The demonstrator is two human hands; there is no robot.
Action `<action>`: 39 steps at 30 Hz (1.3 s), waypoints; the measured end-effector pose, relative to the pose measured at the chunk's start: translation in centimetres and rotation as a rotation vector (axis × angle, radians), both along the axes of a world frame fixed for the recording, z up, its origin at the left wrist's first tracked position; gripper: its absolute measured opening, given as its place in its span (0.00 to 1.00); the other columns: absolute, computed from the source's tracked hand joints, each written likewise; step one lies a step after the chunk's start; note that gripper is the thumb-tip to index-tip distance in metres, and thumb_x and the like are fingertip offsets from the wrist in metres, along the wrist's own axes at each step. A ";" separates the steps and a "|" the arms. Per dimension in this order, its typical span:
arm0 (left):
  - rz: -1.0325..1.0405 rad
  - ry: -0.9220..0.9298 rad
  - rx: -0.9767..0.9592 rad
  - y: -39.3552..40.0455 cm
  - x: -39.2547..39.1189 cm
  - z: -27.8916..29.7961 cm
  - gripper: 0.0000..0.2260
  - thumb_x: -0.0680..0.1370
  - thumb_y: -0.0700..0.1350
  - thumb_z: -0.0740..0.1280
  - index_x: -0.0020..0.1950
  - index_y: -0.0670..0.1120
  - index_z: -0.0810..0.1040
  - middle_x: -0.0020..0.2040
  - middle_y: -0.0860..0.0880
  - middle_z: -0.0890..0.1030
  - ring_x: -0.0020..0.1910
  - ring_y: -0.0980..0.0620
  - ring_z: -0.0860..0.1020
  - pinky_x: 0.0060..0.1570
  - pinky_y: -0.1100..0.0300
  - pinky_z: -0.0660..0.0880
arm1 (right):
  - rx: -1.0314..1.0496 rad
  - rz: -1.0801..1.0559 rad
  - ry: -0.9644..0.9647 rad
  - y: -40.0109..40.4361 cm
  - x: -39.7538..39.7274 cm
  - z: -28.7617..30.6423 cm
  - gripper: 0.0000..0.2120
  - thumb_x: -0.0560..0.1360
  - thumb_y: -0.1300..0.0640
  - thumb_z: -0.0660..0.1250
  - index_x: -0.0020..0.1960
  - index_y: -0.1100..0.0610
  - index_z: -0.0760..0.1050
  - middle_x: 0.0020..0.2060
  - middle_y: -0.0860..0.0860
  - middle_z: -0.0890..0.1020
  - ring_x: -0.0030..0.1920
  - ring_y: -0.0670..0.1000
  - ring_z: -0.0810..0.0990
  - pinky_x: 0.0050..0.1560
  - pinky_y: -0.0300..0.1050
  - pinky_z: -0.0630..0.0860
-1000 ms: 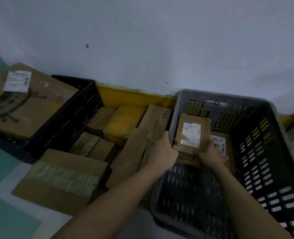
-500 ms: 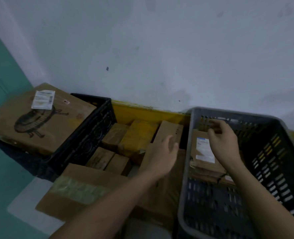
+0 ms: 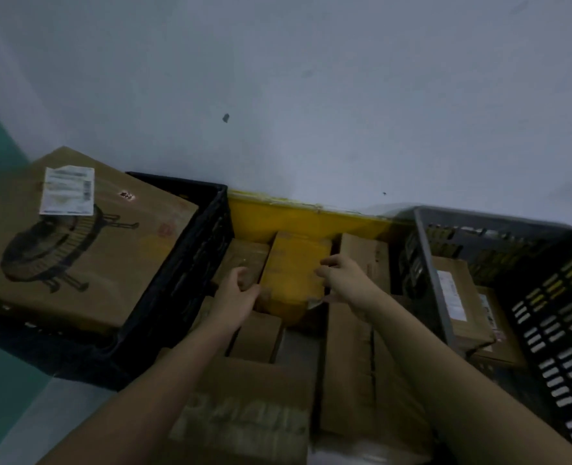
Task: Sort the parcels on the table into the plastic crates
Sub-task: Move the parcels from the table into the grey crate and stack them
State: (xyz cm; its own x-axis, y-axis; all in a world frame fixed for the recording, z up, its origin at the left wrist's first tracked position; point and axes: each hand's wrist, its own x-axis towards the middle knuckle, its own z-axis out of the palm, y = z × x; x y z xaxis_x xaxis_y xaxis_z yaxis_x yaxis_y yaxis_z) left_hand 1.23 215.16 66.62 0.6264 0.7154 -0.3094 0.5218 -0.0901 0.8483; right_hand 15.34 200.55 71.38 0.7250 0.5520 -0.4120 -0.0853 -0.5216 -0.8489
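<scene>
A yellow parcel [image 3: 294, 263] lies among brown parcels on the table between two crates. My left hand [image 3: 237, 293] curls its fingers at the parcel's left edge. My right hand [image 3: 345, 280] curls over its right edge. The grey plastic crate [image 3: 427, 273] stands at the right, and inside it a labelled brown parcel [image 3: 455, 297] lies on top of other parcels. At the left stands the black plastic crate [image 3: 190, 263], with a large printed carton [image 3: 76, 250] resting across its top.
A long flat carton [image 3: 351, 364] lies below my right arm, next to the grey crate. A taped carton [image 3: 251, 414] sits at the front, with small brown boxes [image 3: 257, 337] behind it. A yellow ledge [image 3: 294, 216] and a white wall close off the back.
Both hands have left the labelled parcel lying in the grey crate and moved left to the yellow parcel, one on each side of it. The view has shifted left and downward.
</scene>
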 end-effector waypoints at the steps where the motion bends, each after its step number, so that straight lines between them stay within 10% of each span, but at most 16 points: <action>1: -0.012 -0.001 -0.023 0.7 0.0 -0.6 0.24 0.82 0.49 0.65 0.76 0.51 0.62 0.72 0.47 0.68 0.68 0.45 0.70 0.63 0.50 0.72 | 0.000 -0.054 0.087 1.0 -0.2 -0.4 0.20 0.81 0.56 0.65 0.71 0.55 0.65 0.67 0.54 0.69 0.59 0.55 0.74 0.54 0.59 0.82; 9: -0.178 0.052 -0.155 4.5 2.8 -4.6 0.27 0.80 0.50 0.68 0.76 0.50 0.62 0.71 0.48 0.69 0.63 0.51 0.70 0.54 0.58 0.69 | -0.172 -0.209 0.034 6.3 0.9 -5.9 0.29 0.80 0.52 0.64 0.76 0.54 0.57 0.71 0.57 0.65 0.59 0.59 0.73 0.42 0.51 0.80; 14: -0.247 0.042 -0.225 5.4 5.2 -6.3 0.27 0.81 0.47 0.65 0.78 0.52 0.59 0.63 0.53 0.71 0.55 0.54 0.72 0.41 0.64 0.70 | -0.307 -0.258 -0.010 7.5 1.8 -9.1 0.36 0.77 0.48 0.65 0.79 0.55 0.51 0.74 0.58 0.62 0.70 0.64 0.67 0.66 0.64 0.72; 19: -0.254 0.039 -0.222 5.2 5.9 -7.4 0.27 0.81 0.46 0.65 0.78 0.52 0.60 0.68 0.51 0.72 0.65 0.47 0.73 0.61 0.55 0.72 | -0.269 -0.313 0.081 7.6 1.8 -10.3 0.35 0.79 0.52 0.65 0.78 0.56 0.49 0.72 0.59 0.66 0.69 0.63 0.69 0.67 0.63 0.71; 27: -0.310 0.065 -0.247 5.9 5.5 -6.2 0.25 0.82 0.45 0.64 0.77 0.49 0.62 0.69 0.47 0.73 0.63 0.49 0.73 0.59 0.57 0.71 | -0.331 -0.207 0.008 7.3 0.9 -8.6 0.37 0.74 0.47 0.64 0.77 0.53 0.52 0.72 0.58 0.65 0.69 0.64 0.68 0.67 0.65 0.70; 33: -0.223 0.071 -0.169 5.9 4.2 -5.5 0.25 0.81 0.45 0.67 0.76 0.49 0.64 0.70 0.48 0.72 0.66 0.47 0.72 0.56 0.57 0.71 | -0.365 -0.060 -0.578 7.2 -2.8 -7.3 0.23 0.80 0.56 0.63 0.73 0.56 0.63 0.68 0.55 0.68 0.66 0.57 0.69 0.65 0.53 0.72; 39: -0.182 0.111 -0.197 6.3 2.6 -5.8 0.24 0.83 0.43 0.62 0.78 0.48 0.61 0.74 0.47 0.67 0.69 0.48 0.69 0.58 0.58 0.67 | -0.285 -0.024 -0.462 7.6 -4.8 -8.6 0.16 0.80 0.58 0.63 0.67 0.56 0.69 0.63 0.54 0.74 0.57 0.53 0.77 0.53 0.47 0.79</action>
